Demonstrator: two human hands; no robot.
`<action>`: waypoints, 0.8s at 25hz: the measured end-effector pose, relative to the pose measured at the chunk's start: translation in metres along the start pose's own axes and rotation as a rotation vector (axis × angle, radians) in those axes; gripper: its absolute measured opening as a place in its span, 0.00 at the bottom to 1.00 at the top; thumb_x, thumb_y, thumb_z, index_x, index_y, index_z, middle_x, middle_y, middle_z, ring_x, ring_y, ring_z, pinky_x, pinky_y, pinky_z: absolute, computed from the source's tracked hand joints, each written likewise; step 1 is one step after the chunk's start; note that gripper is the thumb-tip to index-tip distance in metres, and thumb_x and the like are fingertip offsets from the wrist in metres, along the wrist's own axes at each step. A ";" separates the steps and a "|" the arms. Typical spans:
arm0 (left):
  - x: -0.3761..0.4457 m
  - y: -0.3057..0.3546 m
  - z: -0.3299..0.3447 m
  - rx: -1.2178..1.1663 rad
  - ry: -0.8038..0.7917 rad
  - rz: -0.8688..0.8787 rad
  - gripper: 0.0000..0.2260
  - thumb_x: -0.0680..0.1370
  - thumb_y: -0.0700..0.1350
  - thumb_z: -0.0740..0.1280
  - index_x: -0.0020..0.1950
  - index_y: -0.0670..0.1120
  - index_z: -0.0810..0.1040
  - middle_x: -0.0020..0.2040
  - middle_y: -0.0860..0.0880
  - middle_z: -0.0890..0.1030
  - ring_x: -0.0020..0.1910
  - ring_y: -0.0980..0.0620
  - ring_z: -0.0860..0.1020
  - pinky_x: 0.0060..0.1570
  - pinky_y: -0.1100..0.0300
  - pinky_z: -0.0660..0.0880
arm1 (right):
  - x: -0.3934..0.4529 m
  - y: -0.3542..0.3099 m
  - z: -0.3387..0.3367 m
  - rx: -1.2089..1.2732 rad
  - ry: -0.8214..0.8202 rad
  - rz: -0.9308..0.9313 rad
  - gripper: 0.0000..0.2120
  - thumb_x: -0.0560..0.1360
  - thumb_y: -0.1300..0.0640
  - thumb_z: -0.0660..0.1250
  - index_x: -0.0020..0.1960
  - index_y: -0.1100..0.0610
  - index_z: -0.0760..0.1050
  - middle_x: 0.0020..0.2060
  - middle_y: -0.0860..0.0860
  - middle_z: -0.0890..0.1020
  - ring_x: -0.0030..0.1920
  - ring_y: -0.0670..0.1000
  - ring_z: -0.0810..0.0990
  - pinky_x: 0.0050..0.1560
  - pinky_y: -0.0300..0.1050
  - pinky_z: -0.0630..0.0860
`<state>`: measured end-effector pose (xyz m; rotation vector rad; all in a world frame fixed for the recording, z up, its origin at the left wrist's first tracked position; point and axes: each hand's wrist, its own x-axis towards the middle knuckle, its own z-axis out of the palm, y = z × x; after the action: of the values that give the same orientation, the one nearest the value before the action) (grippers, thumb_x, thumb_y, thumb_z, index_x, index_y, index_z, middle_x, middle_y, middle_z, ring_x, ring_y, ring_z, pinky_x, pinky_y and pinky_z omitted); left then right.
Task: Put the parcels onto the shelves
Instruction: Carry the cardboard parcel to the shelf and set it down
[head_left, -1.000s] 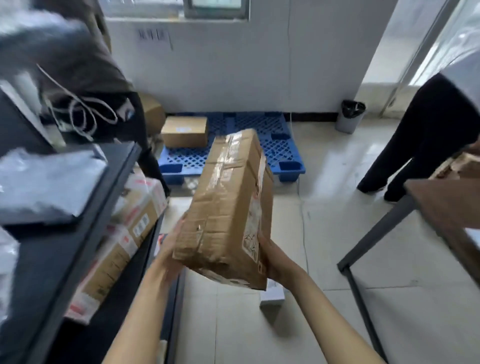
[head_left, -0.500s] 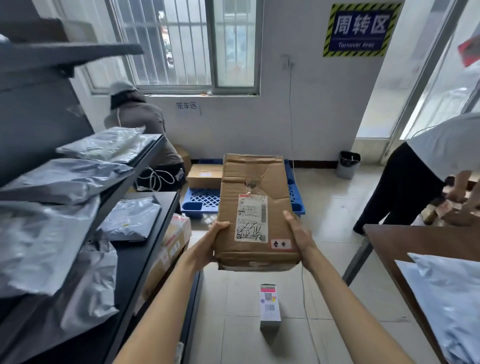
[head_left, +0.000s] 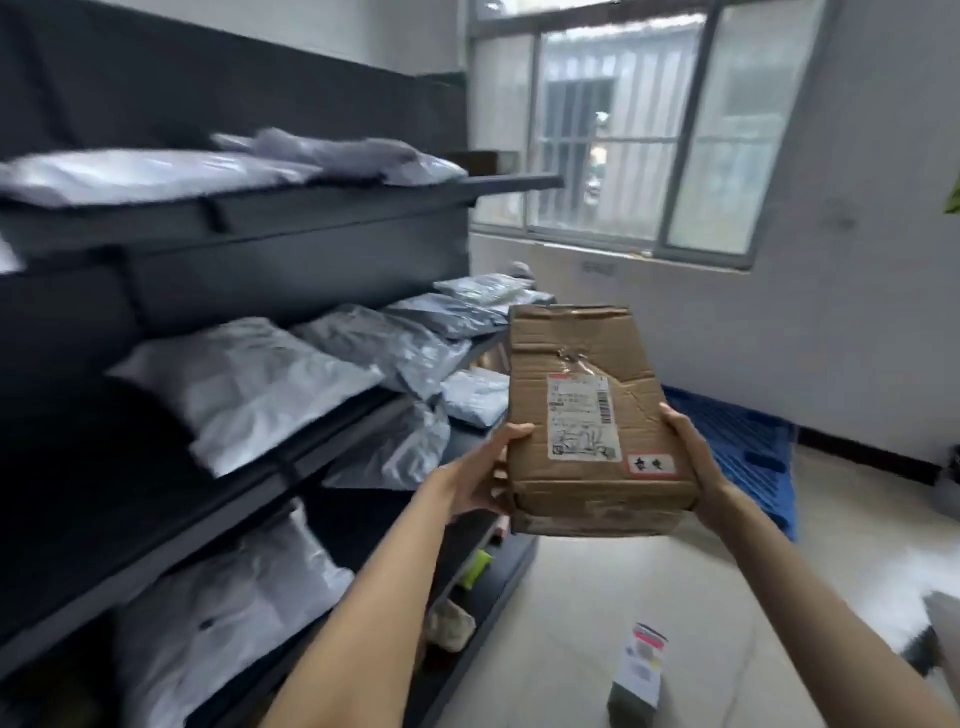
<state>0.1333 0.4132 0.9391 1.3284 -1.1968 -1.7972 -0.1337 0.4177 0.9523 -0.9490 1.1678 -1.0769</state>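
I hold a dented brown cardboard parcel (head_left: 587, 415) in front of me, its white shipping label facing up. My left hand (head_left: 485, 480) grips its near left corner and my right hand (head_left: 691, 457) grips its near right edge. The dark metal shelves (head_left: 322, 208) fill the left side in several tiers. Grey plastic mailer bags (head_left: 249, 384) lie on every tier, and the parcel hovers just right of the middle tier's end.
A small box (head_left: 641, 673) stands on the tiled floor below my right arm. A blue plastic pallet (head_left: 748, 457) lies on the floor behind the parcel, by the white wall. A barred window (head_left: 613, 130) is ahead. Low shelf tiers hold small items (head_left: 452, 626).
My view has swung up and to the left, towards the shelves. The parcel stays in both hands with the label up. The other people and the table have left the frame.
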 end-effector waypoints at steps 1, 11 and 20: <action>-0.027 0.002 -0.012 0.021 0.022 -0.008 0.39 0.64 0.67 0.69 0.69 0.46 0.73 0.66 0.39 0.78 0.61 0.40 0.78 0.59 0.45 0.77 | -0.008 -0.009 0.019 -0.013 -0.055 0.033 0.21 0.76 0.40 0.58 0.49 0.57 0.78 0.31 0.54 0.86 0.27 0.51 0.84 0.28 0.40 0.81; -0.332 -0.017 -0.135 0.016 0.223 -0.032 0.44 0.68 0.71 0.62 0.76 0.45 0.63 0.69 0.39 0.73 0.62 0.39 0.77 0.58 0.47 0.77 | -0.139 -0.051 0.248 -0.251 -0.640 0.157 0.22 0.52 0.44 0.78 0.35 0.62 0.86 0.33 0.57 0.87 0.31 0.54 0.86 0.31 0.46 0.83; -0.716 -0.195 -0.215 -0.239 0.743 0.021 0.38 0.70 0.70 0.62 0.75 0.52 0.61 0.72 0.39 0.69 0.67 0.37 0.72 0.69 0.41 0.68 | -0.357 0.060 0.553 -0.553 -1.133 0.184 0.30 0.66 0.39 0.69 0.61 0.55 0.76 0.53 0.56 0.84 0.51 0.56 0.83 0.59 0.55 0.75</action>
<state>0.5758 1.0398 1.0336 1.6129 -0.5668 -1.1927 0.4000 0.7926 1.0616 -1.5407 0.5425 0.0559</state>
